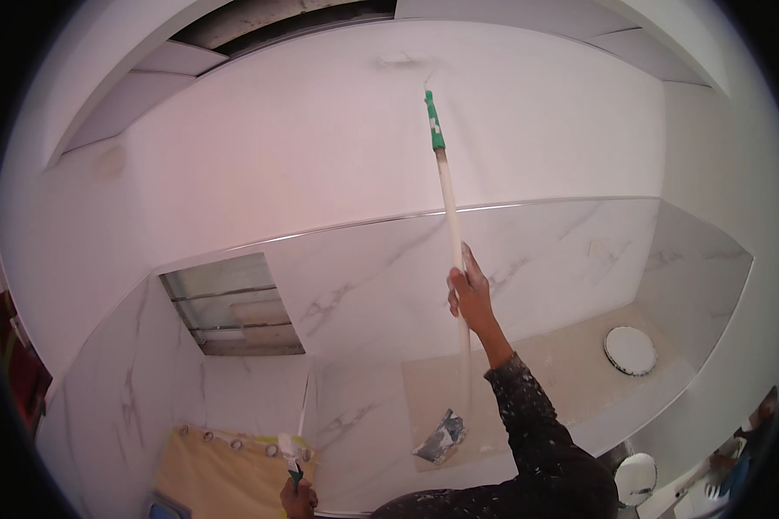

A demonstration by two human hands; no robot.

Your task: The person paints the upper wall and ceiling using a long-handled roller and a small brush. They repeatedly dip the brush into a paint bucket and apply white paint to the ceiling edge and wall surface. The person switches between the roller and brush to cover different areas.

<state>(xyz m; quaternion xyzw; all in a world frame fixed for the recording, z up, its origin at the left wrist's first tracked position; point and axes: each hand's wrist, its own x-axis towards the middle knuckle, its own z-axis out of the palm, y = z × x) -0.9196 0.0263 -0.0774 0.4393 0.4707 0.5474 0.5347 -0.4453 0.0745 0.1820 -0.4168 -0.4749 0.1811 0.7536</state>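
In my right hand (471,292) is a paint roller (447,190) on a long pale pole with a green grip. The fingers wrap round the pole at mid-height. Its thin wire frame reaches up to the white upper wall, where the pale roller head (398,61) blends into the surface. Low in the view, my left hand (299,498) is closed on a paintbrush (291,458) with white bristles pointing up and a dark green handle. My right sleeve is dark and speckled with paint.
Below the metal trim, marbled panels (363,277) surround a louvred window (234,304). A ledge (563,372) carries a round white paint container (630,350) and a smeared grey object (441,438). A yellow curtain (221,480) hangs lower left; another container (636,478) and a person (740,454) are lower right.
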